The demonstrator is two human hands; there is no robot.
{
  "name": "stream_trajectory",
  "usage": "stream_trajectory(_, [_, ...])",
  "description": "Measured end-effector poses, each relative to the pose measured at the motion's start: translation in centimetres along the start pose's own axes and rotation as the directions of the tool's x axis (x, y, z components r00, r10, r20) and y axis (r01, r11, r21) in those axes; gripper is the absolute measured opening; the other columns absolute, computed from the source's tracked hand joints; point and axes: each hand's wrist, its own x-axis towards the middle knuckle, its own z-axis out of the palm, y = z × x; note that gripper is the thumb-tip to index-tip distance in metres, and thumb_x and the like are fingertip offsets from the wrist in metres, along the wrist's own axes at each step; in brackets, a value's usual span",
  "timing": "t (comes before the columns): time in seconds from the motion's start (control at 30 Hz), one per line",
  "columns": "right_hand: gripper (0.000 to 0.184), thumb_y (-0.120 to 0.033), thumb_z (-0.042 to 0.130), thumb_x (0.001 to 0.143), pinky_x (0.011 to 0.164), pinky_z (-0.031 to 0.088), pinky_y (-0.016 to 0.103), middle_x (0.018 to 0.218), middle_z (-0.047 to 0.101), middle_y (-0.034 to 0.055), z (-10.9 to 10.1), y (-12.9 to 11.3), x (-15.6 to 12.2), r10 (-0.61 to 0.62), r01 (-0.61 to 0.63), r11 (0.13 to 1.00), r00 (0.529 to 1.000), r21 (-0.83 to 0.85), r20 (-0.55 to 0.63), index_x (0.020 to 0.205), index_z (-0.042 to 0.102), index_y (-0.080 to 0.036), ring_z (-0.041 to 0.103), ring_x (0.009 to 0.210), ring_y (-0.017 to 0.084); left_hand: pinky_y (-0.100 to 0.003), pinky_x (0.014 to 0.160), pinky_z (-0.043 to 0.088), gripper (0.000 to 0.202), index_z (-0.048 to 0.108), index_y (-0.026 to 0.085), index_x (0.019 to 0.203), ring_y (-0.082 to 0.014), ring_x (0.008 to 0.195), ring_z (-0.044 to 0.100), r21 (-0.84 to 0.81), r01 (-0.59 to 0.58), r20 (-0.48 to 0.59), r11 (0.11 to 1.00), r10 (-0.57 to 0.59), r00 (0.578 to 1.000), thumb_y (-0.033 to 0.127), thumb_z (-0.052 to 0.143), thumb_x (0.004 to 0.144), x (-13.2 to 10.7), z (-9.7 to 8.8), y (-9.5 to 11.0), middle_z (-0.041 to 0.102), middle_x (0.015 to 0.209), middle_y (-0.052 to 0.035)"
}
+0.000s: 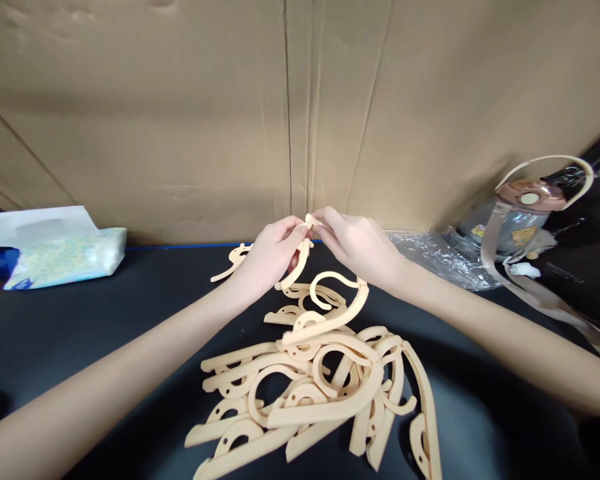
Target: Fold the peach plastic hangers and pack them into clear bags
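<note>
Both hands meet above the back of the black table. My left hand (pixel 281 248) is closed on a beige plastic folding hanger (pixel 300 263), whose curved part hangs below the fingers. The fingertips of my right hand (pixel 353 237) pinch the upper end of the same piece, though the fingers partly cover the joint. Just below and nearer to me lies a heap of similar folding hangers (pixel 325 413), with arms folded and hooks curling out. Another beige hanger piece (pixel 237 257) rests behind my left wrist, partly hidden.
A tissue pack (pixel 70 260) lies at the left with a white sheet sticking out. At the right are crumpled clear plastic (pixel 435 257), a strapped water bottle (pixel 515 223) and a black bag (pixel 580 267). Brown cardboard (pixel 180 120) stands upright behind the black table (pixel 145 313).
</note>
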Motion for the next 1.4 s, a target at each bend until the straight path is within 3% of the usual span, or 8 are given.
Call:
stream_trajectory(0.17, [0.041, -0.004, 0.019, 0.098, 0.058, 0.036, 0.031, 0.098, 0.067, 0.0198, -0.4, -1.3, 0.9, -0.065, 0.095, 0.918, 0.994, -0.386, 0.091, 0.117, 0.056, -0.005, 0.066, 0.085, 0.025, -0.022, 0.046, 0.029, 0.030, 0.039, 0.022, 0.070, -0.0085, 0.043, 0.038, 0.174, -0.077, -0.032, 0.982, 0.084, 0.996, 0.023, 0.040, 0.100, 0.3, 0.2, 0.6, 0.040, 0.055, 0.0065])
stream_trajectory(0.4, [0.032, -0.001, 0.040, 0.086, 0.056, 0.032, 0.031, 0.088, 0.071, 0.0157, 0.4, 1.1, 1.0, 0.037, -0.011, 0.989, 0.985, -0.149, 0.171, 0.112, 0.058, -0.010, 0.065, 0.069, 0.023, -0.029, 0.056, 0.025, 0.027, 0.040, 0.023, 0.069, -0.0138, 0.048, 0.039, 0.552, -0.126, -0.059, 0.825, 0.189, 0.980, 0.024, 0.049, 0.096, -2.1, -0.1, -0.3, 0.042, 0.054, 0.0048])
stream_trajectory(0.67, [0.034, -0.023, 0.031, 0.103, 0.060, 0.043, 0.025, 0.056, 0.061, 0.0005, -1.6, 5.2, 1.0, 0.228, -0.265, 0.953, 0.947, 0.146, 0.227, 0.093, 0.063, -0.014, 0.060, 0.053, 0.014, -0.030, 0.055, 0.035, 0.033, 0.061, 0.022, 0.073, -0.0196, 0.050, 0.054, 0.744, 0.019, -0.080, 0.668, 0.060, 0.995, 0.042, 0.043, 0.092, 1.1, -9.1, -4.4, 0.061, 0.057, -0.0014])
stream_trajectory(0.77, [0.032, -0.022, 0.031, 0.103, 0.055, 0.045, 0.023, 0.053, 0.055, -0.0038, -1.4, 4.8, 0.5, 0.256, -0.348, 0.872, 0.924, 0.344, 0.284, 0.095, 0.061, -0.015, 0.056, 0.046, 0.011, -0.031, 0.056, 0.037, 0.037, 0.070, 0.023, 0.082, -0.0229, 0.059, 0.061, 0.809, 0.030, -0.077, 0.587, 0.055, 0.995, 0.050, 0.046, 0.090, 2.5, -10.4, -6.5, 0.067, 0.065, -0.0033])
stream_trajectory(0.97, [0.022, -0.020, 0.040, 0.101, 0.042, 0.039, 0.022, 0.055, 0.052, -0.0055, -1.3, 4.6, -0.1, 0.339, -0.499, 0.469, 0.864, 0.729, 0.373, 0.094, 0.061, -0.016, 0.048, 0.039, 0.008, -0.038, 0.076, 0.048, 0.042, 0.063, 0.014, 0.121, -0.0362, 0.110, 0.060, 0.915, -0.042, -0.061, 0.402, 0.240, 0.969, 0.040, 0.048, 0.093, 2.5, -7.2, -7.6, 0.066, 0.112, -0.0177])
stream_trajectory(1.03, [0.022, -0.019, 0.041, 0.101, 0.040, 0.039, 0.021, 0.054, 0.053, -0.0053, -1.4, 4.7, -0.2, 0.345, -0.493, 0.433, 0.864, 0.755, 0.366, 0.093, 0.061, -0.015, 0.048, 0.038, 0.008, -0.038, 0.089, 0.048, 0.036, 0.063, 0.018, 0.123, -0.0321, 0.121, 0.053, 0.906, -0.187, 0.085, 0.380, 0.270, 0.959, 0.033, 0.045, 0.095, 2.6, -5.7, -7.4, 0.062, 0.124, -0.0139])
stream_trajectory(1.17, [0.026, -0.017, 0.038, 0.102, 0.037, 0.037, 0.019, 0.052, 0.054, -0.0053, -1.6, 4.7, -0.3, 0.378, -0.487, 0.417, 0.861, 0.767, 0.341, 0.095, 0.063, -0.014, 0.048, 0.036, 0.007, -0.037, 0.097, 0.046, 0.030, 0.069, 0.021, 0.114, -0.0248, 0.108, 0.060, 0.821, -0.399, 0.325, 0.408, 0.240, 0.915, 0.028, 0.047, 0.096, 3.0, -3.1, -7.2, 0.066, 0.114, -0.0078])
stream_trajectory(1.4, [0.026, -0.013, 0.040, 0.099, 0.037, 0.036, 0.019, 0.050, 0.055, -0.0059, -2.6, 4.7, 0.1, 0.477, -0.352, 0.400, 0.868, 0.846, 0.135, 0.096, 0.066, -0.012, 0.049, 0.034, 0.007, -0.042, 0.092, 0.045, 0.029, 0.072, 0.016, 0.099, -0.0283, 0.098, 0.060, 0.693, -0.410, 0.341, 0.593, 0.231, 0.911, 0.038, 0.055, 0.092, 2.4, -0.7, -7.1, 0.065, 0.100, -0.0108])
